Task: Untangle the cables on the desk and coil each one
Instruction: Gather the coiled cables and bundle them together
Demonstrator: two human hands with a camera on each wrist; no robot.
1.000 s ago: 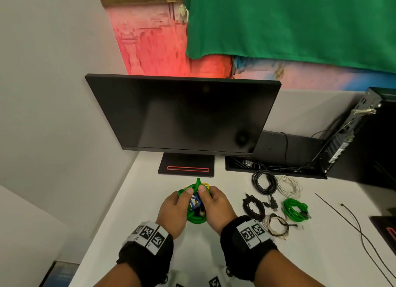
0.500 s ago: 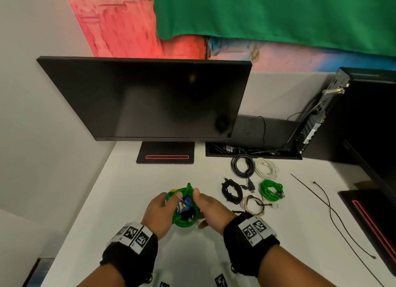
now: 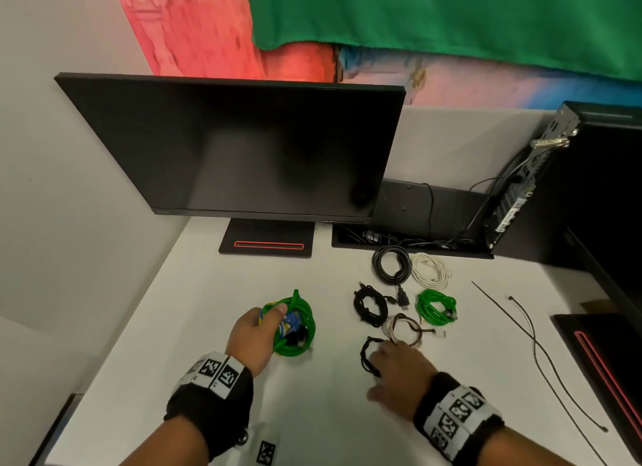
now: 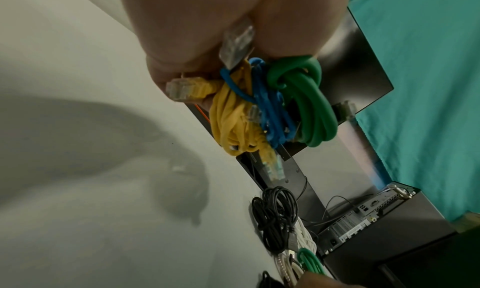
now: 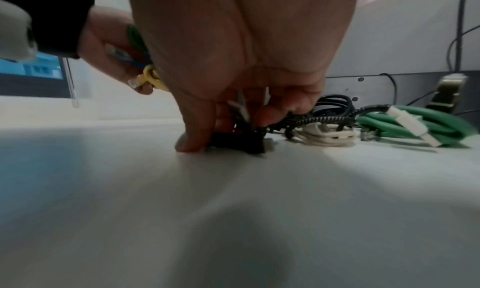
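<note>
Left hand (image 3: 255, 337) is gripping a bundle of cables (image 3: 295, 323) just off the tabletop (image 3: 194, 312), fingers (image 4: 182, 46) curled round it; the bundle is holding a thick green cable (image 4: 309, 104), a blue cable (image 4: 270, 112) and a yellow cable (image 4: 231, 116), packed side by side under the fingers with clear plugs sticking out. Right hand (image 3: 399, 368) is sitting low on the tabletop to the right, fingers (image 5: 197, 128) bent down and pinching a small black cable coil (image 3: 368, 356), thumb tip touching the surface. Just beyond those fingers a black-and-white braided coil (image 3: 404, 328) is lying, then a green coil (image 3: 436, 307), a white coil (image 3: 430, 271) and two black coils (image 3: 391, 264) (image 3: 370, 305), all behind the right hand.
</note>
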